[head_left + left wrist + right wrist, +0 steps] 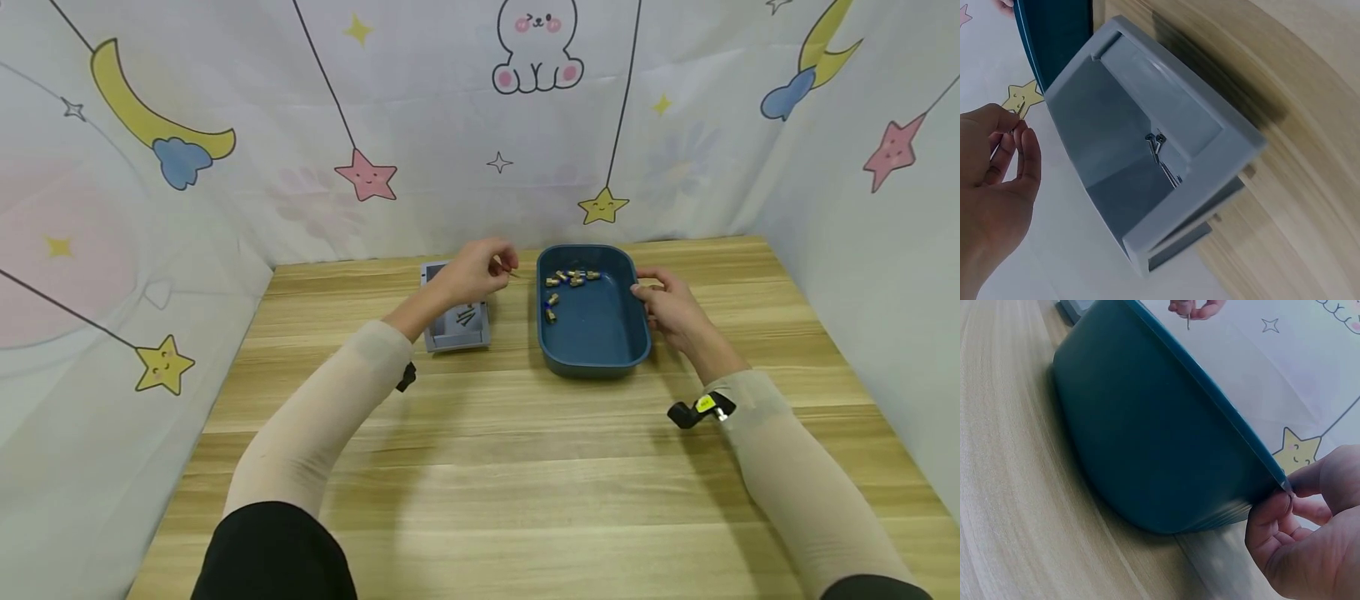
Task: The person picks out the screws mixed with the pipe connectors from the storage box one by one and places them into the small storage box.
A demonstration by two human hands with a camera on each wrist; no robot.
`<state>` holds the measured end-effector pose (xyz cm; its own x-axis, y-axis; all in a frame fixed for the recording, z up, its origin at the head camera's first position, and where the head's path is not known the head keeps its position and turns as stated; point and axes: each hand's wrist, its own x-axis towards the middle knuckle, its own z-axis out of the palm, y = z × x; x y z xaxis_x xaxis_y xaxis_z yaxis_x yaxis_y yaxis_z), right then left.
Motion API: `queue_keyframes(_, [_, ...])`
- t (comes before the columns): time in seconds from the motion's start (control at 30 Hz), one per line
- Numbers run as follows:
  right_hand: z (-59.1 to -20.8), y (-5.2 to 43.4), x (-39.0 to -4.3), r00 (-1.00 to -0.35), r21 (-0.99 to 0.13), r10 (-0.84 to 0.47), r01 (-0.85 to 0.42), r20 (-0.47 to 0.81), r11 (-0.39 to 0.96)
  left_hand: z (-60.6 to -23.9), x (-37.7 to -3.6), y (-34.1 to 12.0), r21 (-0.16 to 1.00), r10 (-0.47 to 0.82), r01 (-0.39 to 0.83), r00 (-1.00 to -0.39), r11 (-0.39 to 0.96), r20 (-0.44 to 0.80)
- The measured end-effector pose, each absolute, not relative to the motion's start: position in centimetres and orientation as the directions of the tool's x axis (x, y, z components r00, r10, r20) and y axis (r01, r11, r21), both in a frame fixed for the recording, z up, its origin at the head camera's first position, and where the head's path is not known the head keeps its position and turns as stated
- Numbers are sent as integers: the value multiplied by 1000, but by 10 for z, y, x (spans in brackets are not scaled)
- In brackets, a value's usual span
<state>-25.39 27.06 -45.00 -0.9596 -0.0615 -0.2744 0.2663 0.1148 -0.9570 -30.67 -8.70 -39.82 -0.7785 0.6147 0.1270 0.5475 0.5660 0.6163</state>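
Note:
My left hand [477,271] pinches a thin metal screw [1189,324] between thumb and fingertips. It is raised between a grey plastic box [1147,59] and a dark blue tub [592,370]. Several loose screws [1159,147] lie inside the box, partly covered by my left arm in the head view. My right hand [672,315] grips the tub's right rim, thumb on one side and fingers on the other. Inside the tub, several small brass fittings [576,282] with blue parts lie along its left and back sides.
The wooden table [480,467] carries the box and the tub near its back edge. Behind it hangs a white printed cloth [450,108] with stars and moons, which also runs along both sides.

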Motion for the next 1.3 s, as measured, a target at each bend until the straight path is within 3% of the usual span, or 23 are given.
queue_keyframes(0.47, [-448,270,-252,-961,-958,-60,263,-271,117,-399,-311,-114,647,538,492,-830,583,146])
queue_keyframes(1.3, [-445,268,-248,-966,-966,-59,245,-250,80,-398,-313,-143,606,509,500,-843,619,176])
